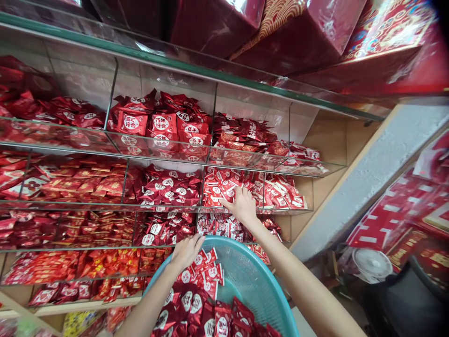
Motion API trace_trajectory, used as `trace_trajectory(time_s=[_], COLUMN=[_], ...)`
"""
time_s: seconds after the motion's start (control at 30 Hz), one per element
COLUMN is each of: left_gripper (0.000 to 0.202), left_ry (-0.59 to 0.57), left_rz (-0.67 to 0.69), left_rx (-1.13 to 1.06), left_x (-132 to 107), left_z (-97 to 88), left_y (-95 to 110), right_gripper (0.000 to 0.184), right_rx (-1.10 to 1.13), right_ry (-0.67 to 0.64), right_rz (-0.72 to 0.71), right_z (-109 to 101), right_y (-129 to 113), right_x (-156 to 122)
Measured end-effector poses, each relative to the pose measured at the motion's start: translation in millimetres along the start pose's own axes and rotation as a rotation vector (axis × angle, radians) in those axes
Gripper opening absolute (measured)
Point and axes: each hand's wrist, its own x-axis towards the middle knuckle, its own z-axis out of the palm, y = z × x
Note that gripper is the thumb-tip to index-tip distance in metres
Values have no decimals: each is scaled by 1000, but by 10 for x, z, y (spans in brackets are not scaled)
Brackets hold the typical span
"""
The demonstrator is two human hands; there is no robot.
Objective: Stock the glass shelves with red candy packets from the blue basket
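My right hand (242, 204) reaches into a glass shelf compartment and rests on a pile of small red-and-white candy packets (277, 193), fingers curled over them. My left hand (185, 252) grips the far rim of a teal mesh basket (252, 276) and touches the packets inside it. The basket holds several red packets (199, 309) with round white labels. Whether the right hand has a packet in its fingers is hidden.
Tiered glass shelves (168, 150) with dividers hold many piles of red packets. Large red gift boxes (301, 32) sit on top. A pale wall edge (368, 173) stands at right, with red boxes (403, 210) and a small white fan (372, 264) beyond it.
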Motion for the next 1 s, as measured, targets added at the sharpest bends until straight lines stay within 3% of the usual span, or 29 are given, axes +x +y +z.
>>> trace_trajectory(time_s=[0.17,0.3,0.47,0.7,0.87,1.0], left_gripper=[56,57,58,59,59,59], left_ry=[32,34,15,13,26,7], left_rz=[29,28,25,21,25,5], left_rx=[3,13,6,12,23,30], left_x=[9,17,14,16,25,36], left_z=[27,42,32,36,47,48], left_y=[-19,-31,-23,-24,-30,-16], right_gripper=[47,37,27,27,20,16], right_rx=[6,56,130,613,931,985], right_ry=[-36,-51,30,178,98,-14], right_rz=[-5,-113,-259,-318,-290,-278], right_z=[0,-69,-184,-194,-231,-86], right_y=[-16,91,174,318,243,141], right_x=[67,77,13,22,-246,-580])
